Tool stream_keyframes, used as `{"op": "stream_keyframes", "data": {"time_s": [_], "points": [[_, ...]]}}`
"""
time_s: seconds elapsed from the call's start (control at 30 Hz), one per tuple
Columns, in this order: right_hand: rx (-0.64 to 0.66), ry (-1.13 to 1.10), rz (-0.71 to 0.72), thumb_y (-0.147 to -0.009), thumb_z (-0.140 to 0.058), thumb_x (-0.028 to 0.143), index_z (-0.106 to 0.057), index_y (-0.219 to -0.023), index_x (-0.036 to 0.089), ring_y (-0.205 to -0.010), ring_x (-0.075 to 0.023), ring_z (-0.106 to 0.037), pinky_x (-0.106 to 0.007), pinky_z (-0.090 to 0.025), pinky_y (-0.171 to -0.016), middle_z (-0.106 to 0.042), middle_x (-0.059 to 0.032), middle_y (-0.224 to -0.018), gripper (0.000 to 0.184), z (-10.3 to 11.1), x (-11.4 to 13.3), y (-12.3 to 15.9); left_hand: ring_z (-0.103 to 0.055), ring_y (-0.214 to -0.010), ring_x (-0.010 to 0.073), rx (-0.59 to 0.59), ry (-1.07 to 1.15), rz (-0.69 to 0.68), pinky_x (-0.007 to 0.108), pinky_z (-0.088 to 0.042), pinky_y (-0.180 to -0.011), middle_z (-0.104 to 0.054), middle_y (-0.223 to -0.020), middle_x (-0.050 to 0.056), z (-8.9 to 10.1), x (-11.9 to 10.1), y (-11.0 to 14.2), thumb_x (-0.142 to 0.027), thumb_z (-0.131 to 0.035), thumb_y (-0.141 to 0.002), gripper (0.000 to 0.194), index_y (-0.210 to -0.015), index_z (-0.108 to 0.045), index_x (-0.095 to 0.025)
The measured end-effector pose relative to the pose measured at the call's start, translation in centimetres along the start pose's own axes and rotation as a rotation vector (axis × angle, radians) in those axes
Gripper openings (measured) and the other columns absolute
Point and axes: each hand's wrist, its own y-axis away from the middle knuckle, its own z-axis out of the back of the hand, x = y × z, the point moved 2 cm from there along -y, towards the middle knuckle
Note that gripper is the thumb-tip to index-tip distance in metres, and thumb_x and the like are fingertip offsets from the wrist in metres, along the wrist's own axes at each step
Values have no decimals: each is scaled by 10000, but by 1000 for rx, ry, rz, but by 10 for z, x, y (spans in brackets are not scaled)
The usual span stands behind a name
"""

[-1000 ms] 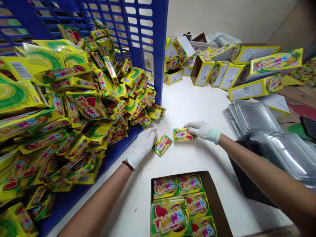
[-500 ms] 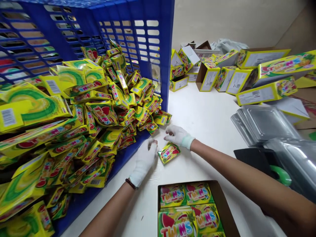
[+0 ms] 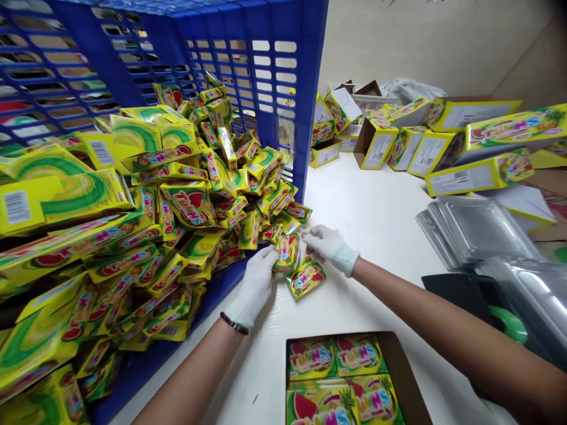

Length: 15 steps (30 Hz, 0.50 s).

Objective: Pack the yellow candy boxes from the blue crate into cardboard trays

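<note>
Blue crate (image 3: 283, 88), tipped on its side, left of the table: small yellow sweet packets (image 3: 177, 200) spilling from its mouth. At the crate's mouth: my left hand (image 3: 257, 283), gloved, fingers now closed round one upright packet (image 3: 287, 251); half a second ago it was empty. Just right of that: my right hand (image 3: 330, 248), gloved, has come in from the table, fingertips on the same packet; how firmly, I cannot tell. Below both: loose packet (image 3: 305, 277) flat on the white table (image 3: 376, 218), unmoved. Nearest me: cardboard box (image 3: 398, 372), partly filled. Far right of the crate: clear trays (image 3: 469, 230), larger yellow cartons (image 3: 478, 171).
</note>
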Motion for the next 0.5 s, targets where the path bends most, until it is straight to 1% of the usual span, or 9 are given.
{"op": "stream_keyframes", "data": {"time_s": [0.07,0.1,0.17,0.23,0.3,0.33,0.4,0.43,0.5], "points": [[-79,5,-34,-829,-651,318,-454,-795,206,-412,-98,-543,-183,-375,-340,-626,10,-604,228,10,0,-12,-664,-841,193,70,-92,-48,323,-535,-757,-719,-958,65,-3,-4,15,-324,-633,-765,286,-996,-683,-163],[-97,2,-49,-823,-656,298,-455,-775,204,-400,-100,-538,-190,-387,-339,-612,13,-582,227,9,1,-22,-658,-876,199,110,-211,-109,335,-526,-803,-722,-971,58,-6,-6,21,-280,-626,-771,249,-985,-698,-176],[-89,0,-69,-810,-653,261,-474,-730,196,-385,-113,-533,-213,-419,-352,-578,14,-521,206,-2,4,-46,-637,-900,213,162,-522,-265,370,-502,-862,-713,-944,54,-16,-6,29,-225,-574,-807,190,-932,-715,-196],[-87,9,-85,-790,-640,224,-504,-694,187,-381,-130,-529,-238,-440,-370,-540,14,-462,171,-18,7,-67,-612,-905,231,152,-759,-382,411,-483,-888,-679,-908,69,-24,-2,31,-223,-513,-852,195,-861,-706,-196],[-114,31,-81,-758,-635,194,-533,-709,179,-398,-141,-527,-249,-444,-392,-515,22,-439,115,-29,10,-79,-592,-948,246,75,-812,-430,428,-467,-914,-647,-928,85,-26,2,29,-248,-490,-882,208,-833,-684,-191],[-137,45,-72,-741,-639,187,-546,-745,175,-418,-145,-531,-249,-444,-409,-514,27,-449,94,-29,12,-81,-586,-972,246,38,-805,-450,423,-462,-927,-639,-957,89,-25,2,29,-260,-484,-894,207,-854,-675,-190],[-199,74,-37,-713,-652,187,-562,-876,169,-499,-153,-557,-249,-451,-468,-552,29,-529,187,-18,18,-73,-588,-978,230,-37,-769,-497,391,-463,-925,-638,-990,85,-18,-3,29,-272,-477,-907,198,-918,-657,-190],[-232,132,18,-707,-659,200,-560,-948,172,-554,-160,-571,-254,-458,-509,-582,22,-593,262,-8,23,-63,-595,-956,220,-69,-735,-497,373,-469,-909,-643,-986,79,-14,-7,31,-277,-476,-909,197,-945,-649,-191],[-281,367,222,-721,-654,231,-551,-1041,189,-675,-180,-588,-276,-465,-607,-630,-6,-741,338,14,36,-32,-606,-878,204,-103,-658,-433,347,-478,-856,-657,-938,60,-3,-15,36,-310,-471,-915,205,-946,-639,-197]]}}
